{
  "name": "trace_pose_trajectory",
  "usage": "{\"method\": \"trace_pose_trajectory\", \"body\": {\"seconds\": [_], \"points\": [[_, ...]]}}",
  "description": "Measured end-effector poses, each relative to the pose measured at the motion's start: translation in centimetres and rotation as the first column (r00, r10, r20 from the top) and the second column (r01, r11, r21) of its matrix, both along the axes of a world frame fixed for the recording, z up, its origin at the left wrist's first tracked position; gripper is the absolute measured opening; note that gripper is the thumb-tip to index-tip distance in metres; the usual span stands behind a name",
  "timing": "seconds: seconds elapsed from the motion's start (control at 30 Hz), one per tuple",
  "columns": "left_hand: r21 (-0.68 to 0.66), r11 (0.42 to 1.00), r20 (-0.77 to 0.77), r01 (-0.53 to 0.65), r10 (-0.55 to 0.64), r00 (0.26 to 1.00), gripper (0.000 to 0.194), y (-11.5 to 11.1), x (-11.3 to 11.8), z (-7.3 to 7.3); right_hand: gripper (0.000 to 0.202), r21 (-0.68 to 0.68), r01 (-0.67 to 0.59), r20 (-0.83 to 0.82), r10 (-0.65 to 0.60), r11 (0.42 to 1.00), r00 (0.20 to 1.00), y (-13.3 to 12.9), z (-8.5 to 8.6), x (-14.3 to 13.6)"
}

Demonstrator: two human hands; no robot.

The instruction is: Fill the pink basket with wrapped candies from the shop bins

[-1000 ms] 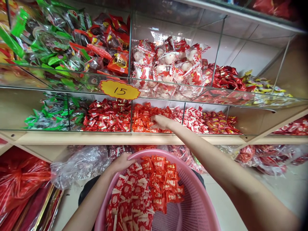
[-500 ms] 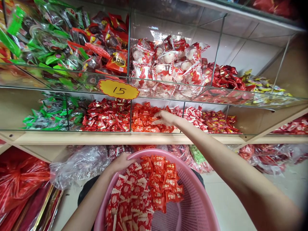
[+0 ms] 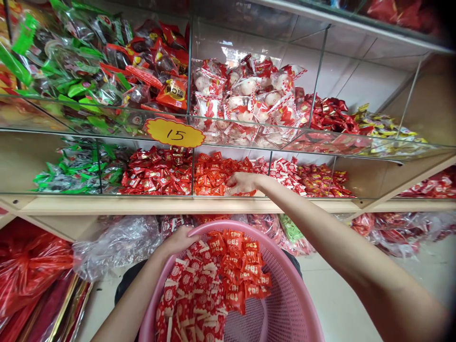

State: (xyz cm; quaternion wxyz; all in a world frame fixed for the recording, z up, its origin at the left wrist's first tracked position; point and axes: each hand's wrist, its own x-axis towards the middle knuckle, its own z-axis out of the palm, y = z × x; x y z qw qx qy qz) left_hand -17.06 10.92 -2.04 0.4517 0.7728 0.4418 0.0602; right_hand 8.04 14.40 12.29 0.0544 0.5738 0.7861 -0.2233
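Gripping the pink basket (image 3: 285,289) by its rim, my left hand (image 3: 181,240) is holding it below the shelf (image 3: 142,205). My right hand (image 3: 244,183) is now dipping slightly lower among the orange-red packets (image 3: 208,178) up there; its fingers are curling, but I cannot tell whether they are pinching any. Matching packets (image 3: 237,270) are lying in the basket beside red-and-white sweets (image 3: 199,294), that load looking unchanged, with nothing added.

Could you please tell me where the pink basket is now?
In the head view, the pink basket is at bottom centre, below the shelf edge, the left hand on its upper-left rim.
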Motion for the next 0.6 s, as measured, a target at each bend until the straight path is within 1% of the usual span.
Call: {"method": "trace_pose_trajectory", "body": {"seconds": [0.07,0.13,0.2,0.3,0.37,0.47,0.6], "points": [[-0.006,1.0,0.002,0.002,-0.002,1.0,0.031,-0.1,0.0,0.1,0.044,-0.083,0.052,-0.095,-0.06,0.995,0.994,-0.1,-0.1,0.1],[-0.013,1.0,-0.005,0.002,-0.002,1.0,0.032,-0.2,0.0,0.3,0.048,-0.136,0.086,-0.183,-0.11,0.987,0.977,0.0,-0.4,0.2],[-0.016,1.0,-0.011,0.004,-0.004,1.0,0.032,-0.3,0.1,0.5,0.05,-0.148,0.092,-0.235,-0.126,0.985,0.964,0.1,-0.8,0.3],[-0.011,1.0,-0.018,0.001,-0.001,1.0,0.03,-0.4,0.2,0.8,0.049,-0.135,0.067,-0.278,-0.102,0.989,0.955,0.3,-1.3,0.5],[-0.006,1.0,-0.017,0.001,-0.002,1.0,0.029,-0.4,0.2,0.9,0.047,-0.102,0.043,-0.292,-0.071,0.994,0.954,0.3,-1.4,0.5],[-0.002,1.0,-0.006,-0.006,0.006,1.0,0.029,-0.2,0.1,0.6,0.044,-0.048,0.015,-0.27,-0.027,0.999,0.962,0.3,-1.1,0.5],[-0.001,1.0,0.003,-0.008,0.008,1.0,0.03,-0.1,0.1,0.3,0.041,-0.049,0.021,-0.193,-0.03,0.999,0.981,0.3,-0.6,0.2]]}}
